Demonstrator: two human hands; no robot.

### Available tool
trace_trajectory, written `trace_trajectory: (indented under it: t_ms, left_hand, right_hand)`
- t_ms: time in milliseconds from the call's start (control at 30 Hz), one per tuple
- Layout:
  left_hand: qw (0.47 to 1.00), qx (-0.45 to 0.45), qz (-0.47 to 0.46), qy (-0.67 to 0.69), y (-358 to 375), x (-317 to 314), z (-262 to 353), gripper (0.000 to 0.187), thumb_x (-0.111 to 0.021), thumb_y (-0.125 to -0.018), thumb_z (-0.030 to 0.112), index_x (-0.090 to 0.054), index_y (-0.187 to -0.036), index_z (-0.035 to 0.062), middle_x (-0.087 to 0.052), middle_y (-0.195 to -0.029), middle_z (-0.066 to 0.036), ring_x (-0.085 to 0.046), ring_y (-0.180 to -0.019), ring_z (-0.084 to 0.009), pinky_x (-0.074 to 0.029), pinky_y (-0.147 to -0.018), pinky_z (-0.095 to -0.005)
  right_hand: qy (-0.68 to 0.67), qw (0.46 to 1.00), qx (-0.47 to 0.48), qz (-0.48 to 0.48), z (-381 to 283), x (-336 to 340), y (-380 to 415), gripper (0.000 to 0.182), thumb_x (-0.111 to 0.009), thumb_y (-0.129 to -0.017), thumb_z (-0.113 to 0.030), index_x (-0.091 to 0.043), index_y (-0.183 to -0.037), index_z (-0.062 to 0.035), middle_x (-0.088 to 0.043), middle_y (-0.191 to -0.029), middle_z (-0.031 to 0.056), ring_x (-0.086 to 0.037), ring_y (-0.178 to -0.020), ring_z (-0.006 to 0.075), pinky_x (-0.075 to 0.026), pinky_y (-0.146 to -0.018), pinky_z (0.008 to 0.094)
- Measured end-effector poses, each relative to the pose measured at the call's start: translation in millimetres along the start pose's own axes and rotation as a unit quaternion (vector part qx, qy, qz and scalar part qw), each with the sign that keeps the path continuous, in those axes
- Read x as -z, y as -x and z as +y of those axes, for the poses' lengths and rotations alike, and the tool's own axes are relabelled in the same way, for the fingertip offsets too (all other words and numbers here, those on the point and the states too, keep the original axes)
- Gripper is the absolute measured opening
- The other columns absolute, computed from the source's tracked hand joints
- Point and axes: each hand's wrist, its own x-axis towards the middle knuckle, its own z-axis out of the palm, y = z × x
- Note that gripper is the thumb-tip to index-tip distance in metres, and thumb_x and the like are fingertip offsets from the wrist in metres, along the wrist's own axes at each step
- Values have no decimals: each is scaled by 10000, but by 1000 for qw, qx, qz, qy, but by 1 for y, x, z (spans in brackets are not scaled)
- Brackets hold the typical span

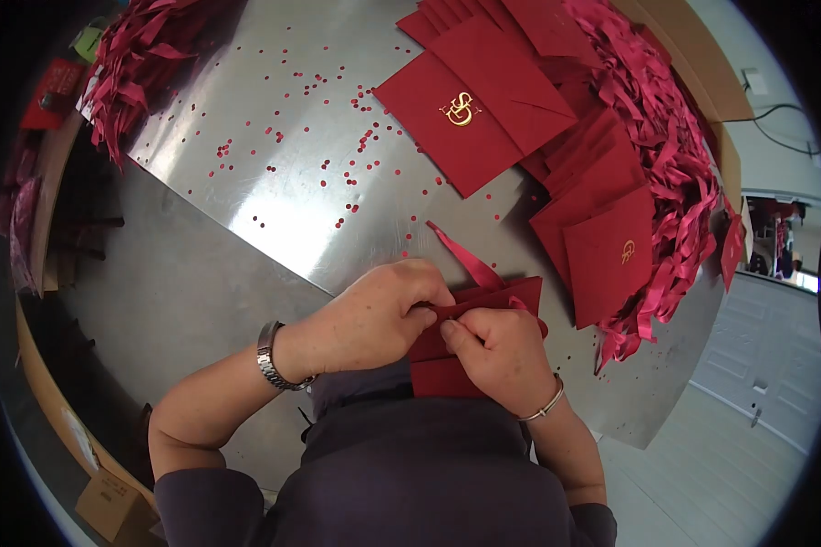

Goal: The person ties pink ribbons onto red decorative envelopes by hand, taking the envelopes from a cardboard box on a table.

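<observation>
Close to my body, at the table's near edge, is a red paper bag (pixel 440 376) with a ribbon (pixel 468 260) trailing from its top onto the metal surface. My left hand (pixel 365 314), with a watch at the wrist, pinches the bag's upper edge. My right hand (pixel 508 357), wearing a bracelet, is closed on the same edge just beside it, thumb and fingers pressed together. What lies between the fingertips is hidden. Beyond the hands, red envelope-like bags (pixel 465 109) with gold lettering lie in overlapping stacks.
The metal table (pixel 274 109) carries scattered small red dots. Heaps of red ribbon lie at the far left (pixel 146 68) and along the right (pixel 670 173). A cardboard box (pixel 680 55) stands behind the right heap. Another box (pixel 109 503) is at the lower left.
</observation>
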Motion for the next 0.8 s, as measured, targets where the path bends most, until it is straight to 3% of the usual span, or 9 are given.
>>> trace_trajectory:
  t_ms: [100, 367, 500, 567, 800]
  left_hand:
    - [1000, -15, 17, -5, 1, -1, 1, 135, -581, -798, -24, -618, -928, -31, -601, -921, -158, -592, -879, -341, -486, -766, -392]
    - [996, -73, 42, -39, 1, -5, -1, 166, -571, -763, -42, -603, -924, -20, -584, -903, -171, -572, -880, -371, -478, -770, -421]
    - [992, -83, 31, -86, 1, -6, -4, 226, -576, -752, -105, -561, -955, -6, -571, -931, -148, -576, -898, -341, -491, -755, -394]
    - [993, -78, 38, -80, 1, -6, -4, 224, -576, -752, -104, -559, -952, -4, -572, -931, -148, -575, -897, -346, -489, -755, -397]
    - [996, -48, 18, -74, 5, -2, 2, 177, -587, -771, -76, -566, -937, -14, -575, -915, -156, -575, -872, -345, -486, -747, -397]
  right_hand:
    - [19, 999, 10, -35, -4, 4, -6, 259, -649, -843, -202, -627, -663, -17, -573, -579, 151, -577, -515, 300, -429, -502, 371]
    - [223, 972, 67, -36, -15, 3, -11, 269, -633, -832, -214, -596, -629, -40, -575, -600, 155, -594, -566, 351, -450, -520, 429]
    - [229, 970, 70, -38, -13, 4, -14, 265, -633, -834, -220, -607, -641, -40, -586, -617, 154, -593, -565, 354, -447, -521, 425]
    - [110, 993, 24, -41, -11, 4, -16, 264, -643, -831, -232, -617, -653, -39, -595, -630, 153, -598, -571, 346, -448, -523, 421]
    - [143, 989, 42, 12, -11, 1, 7, 270, -656, -837, -263, -618, -655, -67, -605, -601, 126, -613, -553, 313, -476, -515, 417]
